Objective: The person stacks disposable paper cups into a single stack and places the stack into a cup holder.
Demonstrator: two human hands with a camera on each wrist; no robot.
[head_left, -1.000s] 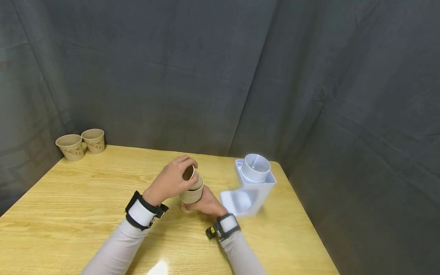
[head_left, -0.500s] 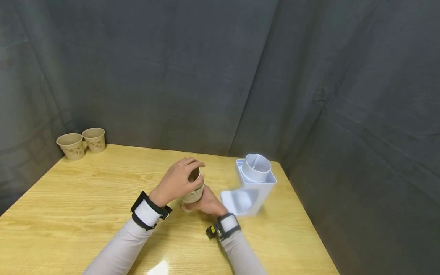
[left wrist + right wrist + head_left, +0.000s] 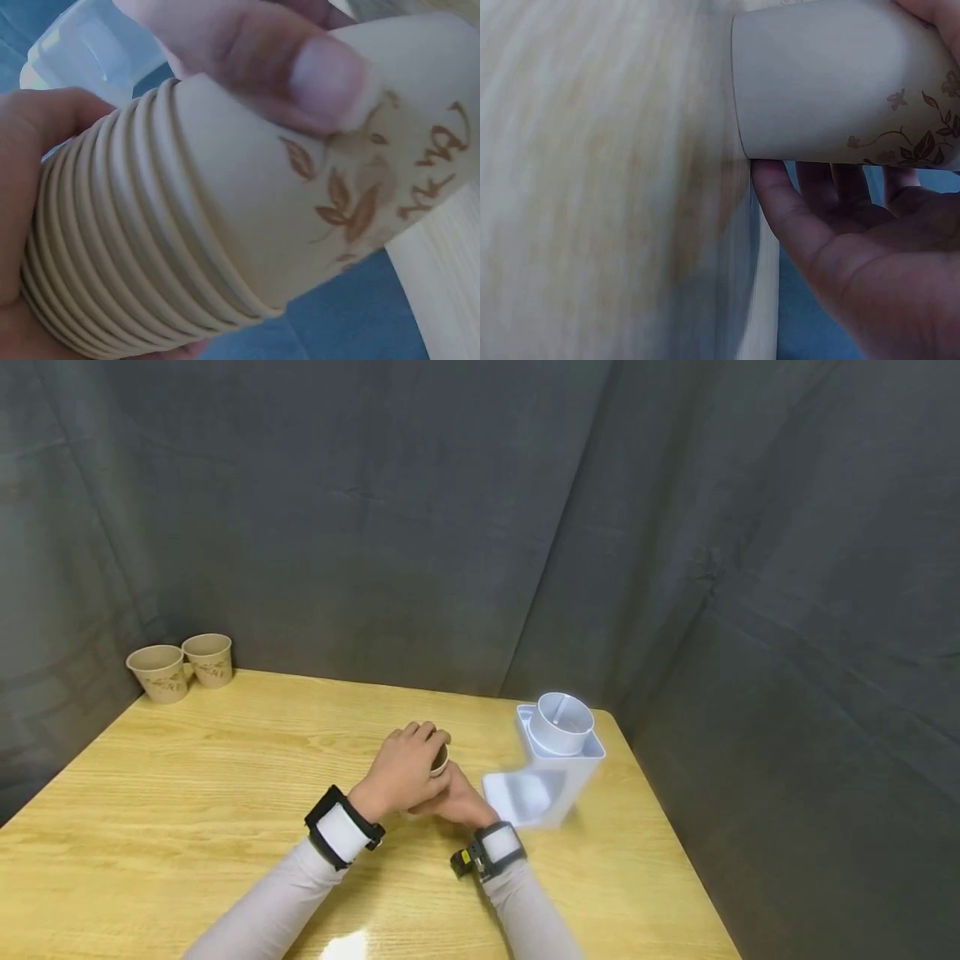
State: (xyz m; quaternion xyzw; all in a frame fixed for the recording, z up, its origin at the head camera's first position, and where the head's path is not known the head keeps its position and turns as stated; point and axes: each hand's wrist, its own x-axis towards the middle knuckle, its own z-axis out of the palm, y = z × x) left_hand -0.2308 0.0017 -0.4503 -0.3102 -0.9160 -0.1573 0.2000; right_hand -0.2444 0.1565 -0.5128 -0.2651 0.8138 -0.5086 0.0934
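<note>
My left hand (image 3: 405, 768) and right hand (image 3: 456, 797) meet over the middle of the table around nested paper cups. In the left wrist view, a beige paper cup (image 3: 240, 172) with brown leaf print projects from the stack of paper cups (image 3: 112, 232), and my left thumb presses on its wall. Between the hands in the head view, only a bit of cup rim (image 3: 441, 763) and dark opening shows. My right hand grips the stack from the side. The right wrist view shows its fingers curled along the lowest cup's printed wall (image 3: 817, 90).
A white plastic stand (image 3: 573, 777) with a round tube (image 3: 555, 739) on top is at the right, close to my right hand. Two paper cups, one (image 3: 159, 677) beside another (image 3: 210, 662), stand upright at the far left. A dark curtain (image 3: 360, 527) borders the table.
My left hand has moved rightward, closer against my right hand, with the upper cup. The stacked rims are now hidden in the head view. My right hand has barely moved.
</note>
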